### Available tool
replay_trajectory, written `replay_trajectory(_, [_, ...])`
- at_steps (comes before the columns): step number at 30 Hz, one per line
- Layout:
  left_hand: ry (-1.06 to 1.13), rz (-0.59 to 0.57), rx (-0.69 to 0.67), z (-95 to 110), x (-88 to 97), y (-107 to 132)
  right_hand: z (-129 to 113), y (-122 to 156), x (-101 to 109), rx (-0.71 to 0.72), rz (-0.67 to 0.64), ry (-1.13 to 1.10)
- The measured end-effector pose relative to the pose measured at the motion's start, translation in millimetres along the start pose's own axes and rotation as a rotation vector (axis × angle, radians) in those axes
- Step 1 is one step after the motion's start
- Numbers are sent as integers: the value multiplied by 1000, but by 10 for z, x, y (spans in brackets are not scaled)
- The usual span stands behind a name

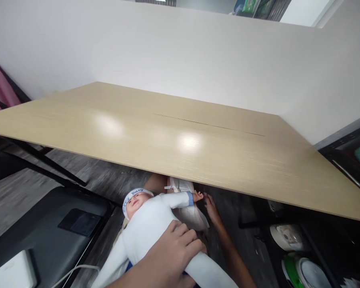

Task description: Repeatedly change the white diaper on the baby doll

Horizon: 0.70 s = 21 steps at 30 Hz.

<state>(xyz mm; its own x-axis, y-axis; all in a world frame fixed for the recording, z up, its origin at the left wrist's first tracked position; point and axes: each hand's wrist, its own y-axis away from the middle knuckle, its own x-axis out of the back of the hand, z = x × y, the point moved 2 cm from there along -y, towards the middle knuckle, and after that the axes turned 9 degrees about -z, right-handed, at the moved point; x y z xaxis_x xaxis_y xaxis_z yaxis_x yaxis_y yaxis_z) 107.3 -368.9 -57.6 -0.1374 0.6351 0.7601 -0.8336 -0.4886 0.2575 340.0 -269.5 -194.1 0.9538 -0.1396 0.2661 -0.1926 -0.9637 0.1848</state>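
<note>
A baby doll (150, 224) in a white suit and a white cap with blue letters lies on its back below the front edge of a light wooden table (180, 136). My left hand (171, 256) is closed over the doll's belly and grips it. My right hand (211, 206) reaches along the doll's far side, fingers stretched out, just beside the doll's small hand (197, 195) with its blue cuff. A white folded cloth (181, 185) shows under the table edge behind the doll's arm. The doll's legs run off the bottom of the view.
A dark grey flat surface (48, 232) at lower left carries a white power adapter (16, 272) with a cable. A black rack at lower right holds white and green dishes (300, 268). Pink fabric (0, 86) hangs at far left. A white wall stands behind the table.
</note>
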Motion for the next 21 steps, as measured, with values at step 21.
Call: replay_trajectory(21, [36, 481, -48, -422, -495, 862, -1320, 379, -964, 706, -744, 995])
